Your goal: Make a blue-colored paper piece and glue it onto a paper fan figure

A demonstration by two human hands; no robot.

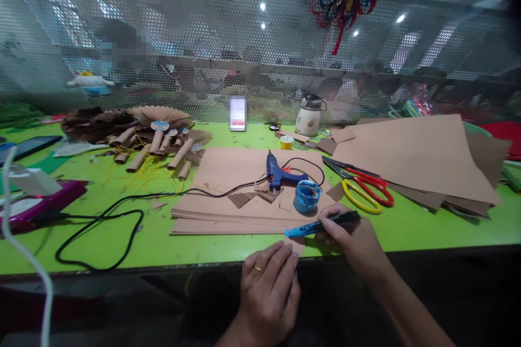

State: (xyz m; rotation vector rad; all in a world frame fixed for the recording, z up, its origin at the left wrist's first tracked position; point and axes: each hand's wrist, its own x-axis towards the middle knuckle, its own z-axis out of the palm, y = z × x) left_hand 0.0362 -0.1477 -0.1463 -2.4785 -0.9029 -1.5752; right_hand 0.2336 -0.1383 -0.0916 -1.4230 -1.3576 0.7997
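No text, number or brand can be read. The upright screen at the back of the table is blurred. The round blue label on the paper fan, the yellow spool and the marker in the right hand are too small for any print to be made out.

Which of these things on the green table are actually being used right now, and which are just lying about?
In use: right hand, shut on the blue-tipped brush; left hand, pressing a brown paper scrap; blue pot beside them.
Lying about: glue gun, scissors, paper rolls, phone, jug.
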